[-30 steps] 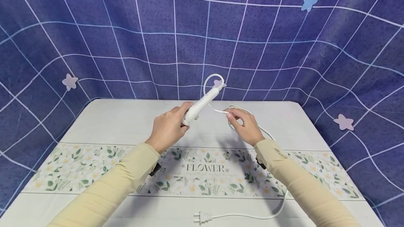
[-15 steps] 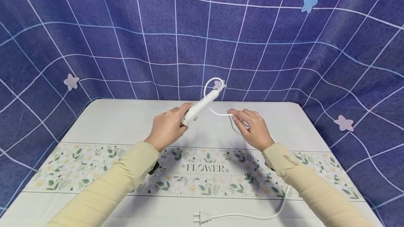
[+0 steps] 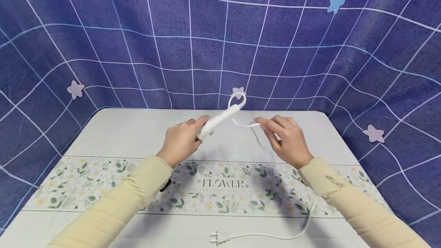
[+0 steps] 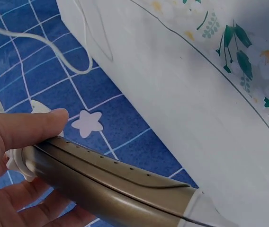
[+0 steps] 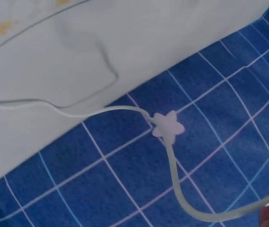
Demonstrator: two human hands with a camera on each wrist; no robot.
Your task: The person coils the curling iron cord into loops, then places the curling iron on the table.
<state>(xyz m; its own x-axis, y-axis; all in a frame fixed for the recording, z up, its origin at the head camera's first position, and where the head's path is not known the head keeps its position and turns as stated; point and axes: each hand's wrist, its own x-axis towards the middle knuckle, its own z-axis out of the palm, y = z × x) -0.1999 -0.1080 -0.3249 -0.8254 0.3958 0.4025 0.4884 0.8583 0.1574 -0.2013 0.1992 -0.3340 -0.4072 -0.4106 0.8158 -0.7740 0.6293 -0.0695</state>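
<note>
My left hand (image 3: 182, 139) grips a curling iron around its near end, and the white handle (image 3: 220, 119) points up and to the right. In the left wrist view the bronze barrel (image 4: 111, 179) runs to a white tip (image 4: 203, 210), with the thumb laid along its top. From the handle's end a white cord (image 3: 249, 126) loops back down. My right hand (image 3: 289, 141) pinches that cord between thumb and index finger, to the right of the handle. The right wrist view shows only fingertips (image 5: 267, 217) at its edge, by the cord (image 5: 174, 179).
A white two-pin plug (image 3: 222, 237) lies at the table's front, its cord curving right beneath the right sleeve (image 3: 344, 190). The white table (image 3: 120, 135) carries a flower-printed band marked FLOWER. Behind it hangs a blue gridded curtain (image 3: 206, 54) with stars.
My right hand has slid to the right along the cord, still pinching it. The loop at the handle's end has become smaller and lower, and the handle has tipped slightly down.
</note>
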